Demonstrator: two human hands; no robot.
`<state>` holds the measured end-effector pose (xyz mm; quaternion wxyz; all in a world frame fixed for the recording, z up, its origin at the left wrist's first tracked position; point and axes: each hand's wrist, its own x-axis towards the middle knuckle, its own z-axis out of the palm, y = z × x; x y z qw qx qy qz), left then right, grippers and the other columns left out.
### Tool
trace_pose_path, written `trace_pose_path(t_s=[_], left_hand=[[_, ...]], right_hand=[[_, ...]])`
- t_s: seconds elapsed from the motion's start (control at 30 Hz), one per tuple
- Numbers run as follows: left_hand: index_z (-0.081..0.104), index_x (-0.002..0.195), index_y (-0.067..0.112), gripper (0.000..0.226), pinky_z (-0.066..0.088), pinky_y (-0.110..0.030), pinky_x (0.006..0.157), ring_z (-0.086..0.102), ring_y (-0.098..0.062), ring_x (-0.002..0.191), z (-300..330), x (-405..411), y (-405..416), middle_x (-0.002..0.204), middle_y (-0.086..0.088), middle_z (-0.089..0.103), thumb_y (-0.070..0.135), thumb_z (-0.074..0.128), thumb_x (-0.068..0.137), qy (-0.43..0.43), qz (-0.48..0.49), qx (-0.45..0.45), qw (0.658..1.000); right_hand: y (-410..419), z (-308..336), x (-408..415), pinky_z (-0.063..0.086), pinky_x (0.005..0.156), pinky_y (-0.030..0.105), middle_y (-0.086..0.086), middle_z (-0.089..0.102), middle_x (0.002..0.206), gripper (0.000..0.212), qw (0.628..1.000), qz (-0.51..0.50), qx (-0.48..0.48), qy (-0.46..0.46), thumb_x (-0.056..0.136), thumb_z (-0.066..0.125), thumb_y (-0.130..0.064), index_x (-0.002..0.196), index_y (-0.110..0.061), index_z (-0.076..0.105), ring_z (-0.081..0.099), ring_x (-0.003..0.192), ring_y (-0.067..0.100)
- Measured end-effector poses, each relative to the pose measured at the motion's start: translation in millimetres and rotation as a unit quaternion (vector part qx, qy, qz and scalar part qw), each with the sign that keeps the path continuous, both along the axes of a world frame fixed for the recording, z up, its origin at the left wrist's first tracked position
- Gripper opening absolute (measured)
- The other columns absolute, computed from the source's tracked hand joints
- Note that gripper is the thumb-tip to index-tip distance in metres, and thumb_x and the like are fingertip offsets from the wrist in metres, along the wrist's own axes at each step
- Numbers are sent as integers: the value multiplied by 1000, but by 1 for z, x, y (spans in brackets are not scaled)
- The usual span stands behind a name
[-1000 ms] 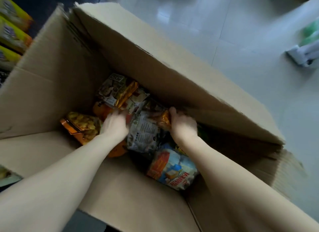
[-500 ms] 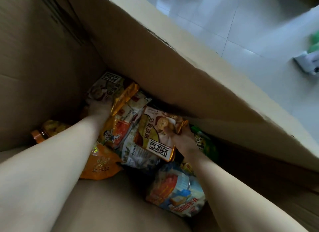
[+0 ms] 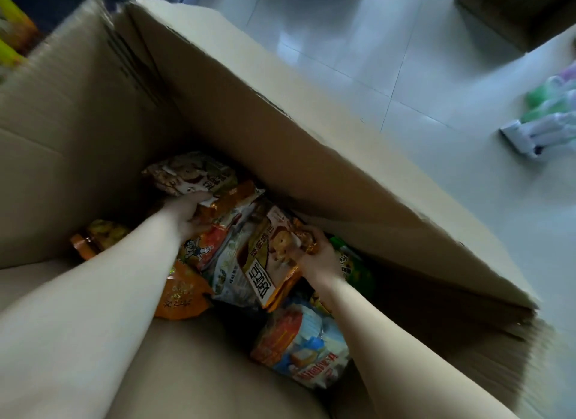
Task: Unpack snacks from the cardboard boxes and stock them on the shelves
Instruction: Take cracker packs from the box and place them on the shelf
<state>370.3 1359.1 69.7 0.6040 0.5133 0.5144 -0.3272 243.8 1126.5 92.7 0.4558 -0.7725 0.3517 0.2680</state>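
Observation:
A big open cardboard box holds a heap of snack bags at its bottom. Both my arms reach down into it. My left hand grips a brown-and-white cookie bag at the far left of the heap. My right hand pinches the top edge of a gold-and-brown biscuit bag and holds it tilted above the pile. Beneath lie an orange bag, a red cartoon bag and a blue-and-orange bag. A green bag shows behind my right wrist.
Another yellow-orange bag lies at the box's left wall. Pale tiled floor spreads beyond the box. Green and white packages lie on a surface at the right. Blurred yellow packs show at the upper left.
My right hand lifted the gold biscuit bag off the pile and holds it higher. My left hand moved to the far cookie bag and gripped it. The view pulled back a little.

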Motion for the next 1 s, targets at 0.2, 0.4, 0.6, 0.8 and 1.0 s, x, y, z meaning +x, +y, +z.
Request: trace_pose_path(t_s=[0.2, 0.4, 0.6, 0.8, 1.0], left_hand=[[49, 132, 4, 46, 59, -43, 74, 63, -32, 93, 73, -40, -17, 117, -18, 61, -2, 65, 89, -47, -127, 69, 988], [34, 146, 21, 66, 50, -49, 99, 57, -28, 117, 187, -86, 2, 131, -9, 55, 0, 65, 92, -88, -289, 45, 952], [41, 146, 23, 45, 50, -44, 100, 59, -26, 116, 307, -121, 30, 136, -7, 58, 27, 50, 102, -170, -337, 131, 917], [61, 132, 27, 35, 46, -31, 88, 59, -21, 107, 438, -153, 75, 127, -4, 65, 35, 47, 101, -245, -419, 256, 836], [58, 137, 32, 37, 47, -35, 97, 58, -25, 117, 564, -189, 136, 133, -5, 62, 34, 45, 102, -265, -414, 355, 795]], right_hand=[[-11, 63, -7, 59, 61, 40, -4, 66, 90, 36, 998, -18, -36, 51, 82, 69, -36, 114, -37, 51, 68, 74, 23], [-28, 159, -17, 53, 71, 31, 5, 62, 120, 79, 995, 45, -59, 63, 85, 60, -28, 154, -38, 21, 64, 88, 18], [-31, 280, -19, 59, 63, 34, -3, 58, 123, 51, 992, 65, 38, 98, 88, 48, -17, 126, -50, 57, 64, 91, 19], [-23, 378, -19, 50, 51, 17, 7, 71, 103, 15, 986, 157, 35, -33, 99, 58, -30, 92, -27, 71, 69, 66, 6], [16, 465, -4, 58, 57, 24, 6, 66, 115, 26, 958, 238, 54, -150, 98, 59, -11, 119, -26, 62, 69, 72, 13]])
